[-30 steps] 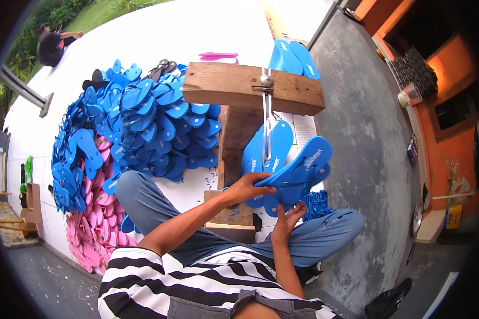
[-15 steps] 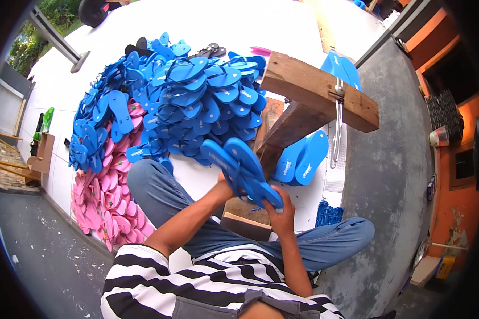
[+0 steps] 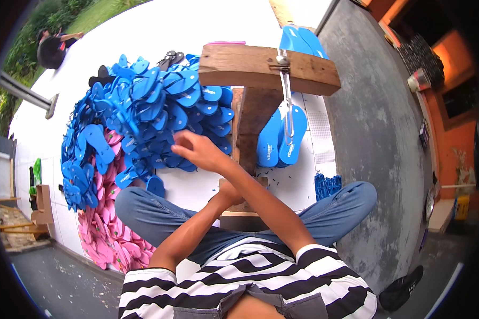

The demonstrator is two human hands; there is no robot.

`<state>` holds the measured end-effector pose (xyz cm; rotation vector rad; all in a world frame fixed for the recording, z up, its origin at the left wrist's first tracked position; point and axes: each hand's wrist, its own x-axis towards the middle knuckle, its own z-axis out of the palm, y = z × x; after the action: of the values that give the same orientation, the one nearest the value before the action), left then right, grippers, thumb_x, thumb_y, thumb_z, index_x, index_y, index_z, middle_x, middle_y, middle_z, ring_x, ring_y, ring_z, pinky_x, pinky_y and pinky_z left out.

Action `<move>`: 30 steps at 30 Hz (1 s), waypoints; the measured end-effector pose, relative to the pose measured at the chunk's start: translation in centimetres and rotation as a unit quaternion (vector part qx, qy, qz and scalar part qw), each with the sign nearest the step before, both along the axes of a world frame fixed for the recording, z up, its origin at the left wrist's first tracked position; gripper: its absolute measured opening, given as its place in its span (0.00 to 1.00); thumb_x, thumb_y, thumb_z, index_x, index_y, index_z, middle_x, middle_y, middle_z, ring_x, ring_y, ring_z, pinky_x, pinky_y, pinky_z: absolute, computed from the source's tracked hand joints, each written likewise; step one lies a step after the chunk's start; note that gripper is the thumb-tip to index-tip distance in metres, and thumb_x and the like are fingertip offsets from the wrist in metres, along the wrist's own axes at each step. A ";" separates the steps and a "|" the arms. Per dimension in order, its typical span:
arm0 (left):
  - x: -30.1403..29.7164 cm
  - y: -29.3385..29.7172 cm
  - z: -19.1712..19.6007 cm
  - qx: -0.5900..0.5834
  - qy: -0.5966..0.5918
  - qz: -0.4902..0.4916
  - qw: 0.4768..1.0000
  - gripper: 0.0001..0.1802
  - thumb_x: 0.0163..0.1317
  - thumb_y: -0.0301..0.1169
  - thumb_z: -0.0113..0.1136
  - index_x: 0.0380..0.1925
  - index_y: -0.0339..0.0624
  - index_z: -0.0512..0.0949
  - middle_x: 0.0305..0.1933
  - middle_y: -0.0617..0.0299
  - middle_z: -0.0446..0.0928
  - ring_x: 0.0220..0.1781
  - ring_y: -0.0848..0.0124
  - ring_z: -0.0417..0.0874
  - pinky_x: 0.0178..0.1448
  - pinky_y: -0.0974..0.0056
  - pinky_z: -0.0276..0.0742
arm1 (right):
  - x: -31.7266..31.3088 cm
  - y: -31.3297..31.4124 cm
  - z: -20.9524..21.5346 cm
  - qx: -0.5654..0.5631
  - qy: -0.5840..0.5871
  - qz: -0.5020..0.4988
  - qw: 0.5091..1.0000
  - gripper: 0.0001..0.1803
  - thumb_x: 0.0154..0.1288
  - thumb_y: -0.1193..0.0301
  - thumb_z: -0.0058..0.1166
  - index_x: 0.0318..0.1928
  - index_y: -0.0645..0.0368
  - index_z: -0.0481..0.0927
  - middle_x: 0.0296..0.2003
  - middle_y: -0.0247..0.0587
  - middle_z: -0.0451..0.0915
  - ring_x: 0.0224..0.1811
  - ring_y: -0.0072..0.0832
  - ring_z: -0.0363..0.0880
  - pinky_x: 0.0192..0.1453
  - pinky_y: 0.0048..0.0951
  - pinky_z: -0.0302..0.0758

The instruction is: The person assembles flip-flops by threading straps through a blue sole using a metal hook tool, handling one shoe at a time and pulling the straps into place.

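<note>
White floor sheet (image 3: 143,32): heap of blue flip-flops (image 3: 143,117), pink flip-flops (image 3: 106,234), wooden stand (image 3: 253,133).

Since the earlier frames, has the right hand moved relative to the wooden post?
Yes. The right hand has crossed from the right of the wooden post to its left, now empty at the blue sandal pile.

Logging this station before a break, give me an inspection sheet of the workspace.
Surface: white floor, small scraps.
Job's things: blue sandal pile; wooden stand with metal hook; blue soles below it.
Clutter: pink sandal pile; blue strap bundle.
Hands: right hand on the blue sandal pile, grip unclear; left hand by the stand's base, partly hidden.
Cables: nothing seen.
Surroundings: grey concrete; orange wall; another person far off.
</note>
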<state>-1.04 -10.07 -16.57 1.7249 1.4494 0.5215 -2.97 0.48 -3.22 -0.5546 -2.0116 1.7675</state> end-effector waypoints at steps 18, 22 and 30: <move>1.6 5.2 3.3 -0.009 0.210 0.000 0.978 0.17 0.62 0.44 0.58 0.39 0.41 0.77 0.29 0.45 0.82 0.34 0.46 0.85 0.36 0.45 0.79 | 17.1 2.3 -13.9 0.267 -0.438 -0.357 0.781 0.45 0.50 0.53 0.70 0.62 0.69 0.67 0.56 0.52 0.69 0.59 0.47 0.67 0.59 0.49 0.69; 1.7 6.0 3.2 0.014 0.153 0.097 0.983 0.13 0.64 0.40 0.56 0.35 0.41 0.76 0.26 0.45 0.81 0.32 0.42 0.84 0.37 0.43 0.78 | 17.0 2.9 -14.2 0.207 -0.402 -0.368 0.813 0.40 0.51 0.59 0.70 0.60 0.67 0.69 0.55 0.52 0.70 0.59 0.50 0.68 0.59 0.48 0.70; 2.9 7.6 4.8 0.108 -0.135 0.262 0.949 0.19 0.64 0.32 0.61 0.50 0.33 0.71 0.48 0.43 0.76 0.47 0.51 0.80 0.51 0.54 0.75 | 18.5 2.2 -11.9 -0.194 -0.141 -0.447 0.862 0.24 0.64 0.69 0.62 0.58 0.65 0.71 0.45 0.45 0.81 0.46 0.33 0.80 0.53 0.35 0.76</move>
<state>1.81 -2.49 -11.77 1.3414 1.6914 1.1905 15.57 2.72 -15.10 -1.6351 -1.1518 1.4935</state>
